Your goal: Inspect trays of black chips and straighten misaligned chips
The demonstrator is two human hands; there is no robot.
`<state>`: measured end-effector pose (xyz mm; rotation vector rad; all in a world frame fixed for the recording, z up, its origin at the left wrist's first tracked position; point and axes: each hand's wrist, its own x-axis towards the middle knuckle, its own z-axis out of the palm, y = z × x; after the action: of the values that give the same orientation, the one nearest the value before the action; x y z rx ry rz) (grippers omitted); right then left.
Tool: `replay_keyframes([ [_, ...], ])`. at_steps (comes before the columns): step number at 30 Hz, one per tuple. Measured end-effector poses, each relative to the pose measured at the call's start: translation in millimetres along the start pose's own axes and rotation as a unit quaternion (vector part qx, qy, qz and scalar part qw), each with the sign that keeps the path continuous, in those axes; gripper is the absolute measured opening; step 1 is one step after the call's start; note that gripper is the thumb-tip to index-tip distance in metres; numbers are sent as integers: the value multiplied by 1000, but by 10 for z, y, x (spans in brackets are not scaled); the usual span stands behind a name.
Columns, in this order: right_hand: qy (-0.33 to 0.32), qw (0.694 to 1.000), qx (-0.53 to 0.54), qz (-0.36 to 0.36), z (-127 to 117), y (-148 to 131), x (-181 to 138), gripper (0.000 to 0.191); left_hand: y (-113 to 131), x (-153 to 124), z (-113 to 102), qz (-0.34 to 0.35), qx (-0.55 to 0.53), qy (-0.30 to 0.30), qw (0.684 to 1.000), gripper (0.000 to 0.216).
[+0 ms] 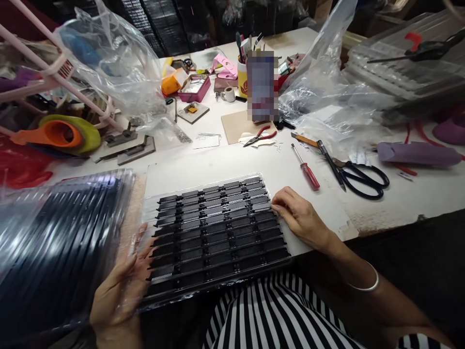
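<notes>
A clear plastic tray [148, 209] lies tilted across the front of the table, its near edge over the striped clothing. Rows of black comb-like plastic parts [218, 219] with fine pale teeth fill it. My left hand [118, 288] is wrapped round the tray's left edge, its fingers seen through the clear plastic. At the right edge, my right hand [301, 220] closes thumb and fingertips on the rim; whether they also touch a black part is hidden.
Stacked plastic trays [61, 242] of dark parts stand at left. Beyond lie a red screwdriver [308, 174], scissors [366, 179], a utility knife [307, 141], red-handled pliers [267, 133] and a blurred upright phone-like object [261, 87]. Clear bags [327, 102] crowd the back.
</notes>
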<state>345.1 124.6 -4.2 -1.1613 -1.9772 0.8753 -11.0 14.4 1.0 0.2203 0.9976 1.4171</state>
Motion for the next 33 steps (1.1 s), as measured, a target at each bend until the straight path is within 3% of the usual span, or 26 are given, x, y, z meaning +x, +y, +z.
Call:
replay_keyframes([
  [5, 77, 988, 82, 103, -164, 54, -54, 12, -9, 1, 10, -2, -12, -11, 1000, 58],
  [8, 159, 972, -8, 171, -247, 187, -72, 16, -16, -1, 3, 8, -21, -3, 1000, 55],
  [12, 211, 950, -177, 144, -266, 273, -70, 16, -22, -15, 8, -1, -32, -11, 999, 55],
  [15, 249, 945, -185, 105, -197, 192, -124, 26, -24, -20, 27, 6, -45, -23, 999, 55],
  [19, 146, 982, -56, 110, 9, 13, -262, 24, -11, -15, 40, 21, -19, -22, 999, 57],
  [21, 118, 989, -40, 85, 122, -45, -312, 23, 0, -11, 38, 32, 9, -13, 999, 62],
  [24, 136, 988, -58, 53, 228, -67, -351, 23, 6, -6, 37, 50, 46, -4, 998, 65],
  [33, 146, 982, -62, 106, 248, -4, -425, 23, -20, -20, 8, 75, 93, -27, 992, 73],
])
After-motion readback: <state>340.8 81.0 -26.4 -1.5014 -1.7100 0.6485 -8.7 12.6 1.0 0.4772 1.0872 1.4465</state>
